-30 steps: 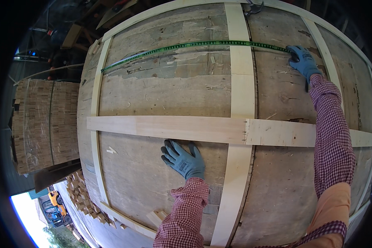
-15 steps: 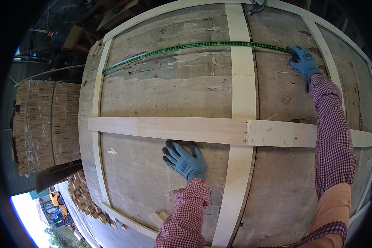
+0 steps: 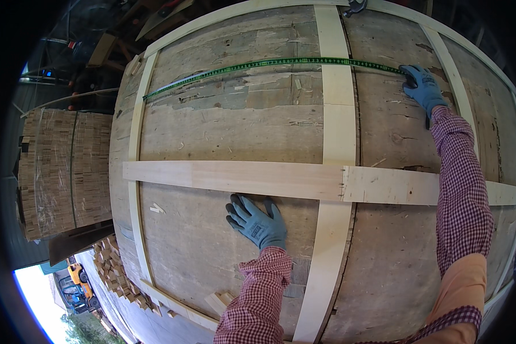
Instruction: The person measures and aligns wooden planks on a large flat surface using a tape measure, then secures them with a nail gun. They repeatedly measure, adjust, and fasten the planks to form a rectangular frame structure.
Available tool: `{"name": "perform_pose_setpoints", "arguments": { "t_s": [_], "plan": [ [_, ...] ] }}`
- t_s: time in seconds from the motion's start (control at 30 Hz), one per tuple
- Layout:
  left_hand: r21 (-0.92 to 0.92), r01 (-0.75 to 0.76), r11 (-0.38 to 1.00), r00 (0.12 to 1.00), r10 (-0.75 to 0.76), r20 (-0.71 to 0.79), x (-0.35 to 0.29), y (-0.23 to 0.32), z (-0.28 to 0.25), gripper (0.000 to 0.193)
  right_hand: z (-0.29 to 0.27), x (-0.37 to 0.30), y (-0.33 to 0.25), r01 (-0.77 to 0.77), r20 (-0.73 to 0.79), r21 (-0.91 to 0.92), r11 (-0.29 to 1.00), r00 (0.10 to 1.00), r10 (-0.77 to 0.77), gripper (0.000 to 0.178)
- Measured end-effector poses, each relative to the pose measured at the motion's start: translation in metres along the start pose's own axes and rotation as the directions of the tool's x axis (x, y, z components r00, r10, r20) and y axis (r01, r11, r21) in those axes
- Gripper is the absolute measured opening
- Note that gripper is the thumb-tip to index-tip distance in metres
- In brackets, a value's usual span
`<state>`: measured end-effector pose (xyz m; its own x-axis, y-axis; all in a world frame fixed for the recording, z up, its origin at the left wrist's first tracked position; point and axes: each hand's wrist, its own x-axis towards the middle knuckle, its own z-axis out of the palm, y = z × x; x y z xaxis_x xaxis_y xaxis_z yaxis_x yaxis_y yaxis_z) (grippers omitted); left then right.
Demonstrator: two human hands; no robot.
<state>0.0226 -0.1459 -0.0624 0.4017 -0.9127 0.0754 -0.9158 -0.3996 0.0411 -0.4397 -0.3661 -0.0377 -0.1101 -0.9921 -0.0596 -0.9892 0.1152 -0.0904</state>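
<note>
Green tape [image 3: 269, 62] stretches leftward from the right hand's grip [image 3: 424, 89].

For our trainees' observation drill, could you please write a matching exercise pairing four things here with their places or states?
1. Tape measure
2. Left hand
3. Hammer
4. Wrapped wood stack

A. Just below the long pale board
B. Left of the large panel
C. Green, stretched to the right hand
D. At the picture's top edge

Pairs: 1-C; 2-A; 3-D; 4-B
</note>
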Motion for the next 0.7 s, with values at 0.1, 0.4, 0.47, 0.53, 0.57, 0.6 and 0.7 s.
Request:
{"name": "perform_pose_setpoints", "arguments": {
  "t_s": [0.1, 0.4, 0.47, 0.53, 0.57, 0.6, 0.7],
  "plan": [
    [-0.005, 0.003, 1.000, 1.000, -0.003, -0.004, 0.000, -0.001, 0.000, 0.071, 0.000, 0.000, 0.000, 0.011, -0.007, 0.003, 1.000, 1.000, -0.011, 0.064],
    [-0.146, -0.220, 0.964, 0.975, 0.222, -0.005, -0.011, -0.002, -0.007, 0.071, 0.003, -0.005, 0.000, -0.013, -0.047, 0.019, 1.000, 0.999, 0.014, 0.063],
    [-0.281, -0.427, 0.860, 0.899, 0.437, -0.029, -0.027, -0.001, -0.008, 0.069, 0.011, 0.000, 0.006, 0.015, -0.089, -0.005, 1.000, 0.996, -0.015, 0.062],
    [-0.308, -0.449, 0.839, 0.886, 0.462, -0.034, -0.046, 0.017, -0.006, 0.068, 0.014, -0.002, 0.004, 0.038, -0.083, -0.002, 0.999, 0.996, -0.038, 0.062],
    [-0.322, -0.459, 0.828, 0.880, 0.474, -0.034, -0.053, 0.022, -0.005, 0.067, 0.009, -0.005, 0.002, 0.036, -0.067, 0.018, 0.999, 0.997, -0.035, 0.061],
    [-0.315, -0.455, 0.833, 0.882, 0.470, -0.030, -0.053, 0.022, -0.006, 0.067, 0.003, -0.005, 0.001, 0.033, -0.061, 0.036, 0.999, 0.998, -0.031, 0.061],
    [-0.321, -0.452, 0.832, 0.882, 0.471, -0.023, -0.052, 0.022, -0.008, 0.066, 0.007, -0.005, 0.001, 0.042, -0.076, -0.006, 0.999, 0.996, -0.042, 0.061]
  ]
}}
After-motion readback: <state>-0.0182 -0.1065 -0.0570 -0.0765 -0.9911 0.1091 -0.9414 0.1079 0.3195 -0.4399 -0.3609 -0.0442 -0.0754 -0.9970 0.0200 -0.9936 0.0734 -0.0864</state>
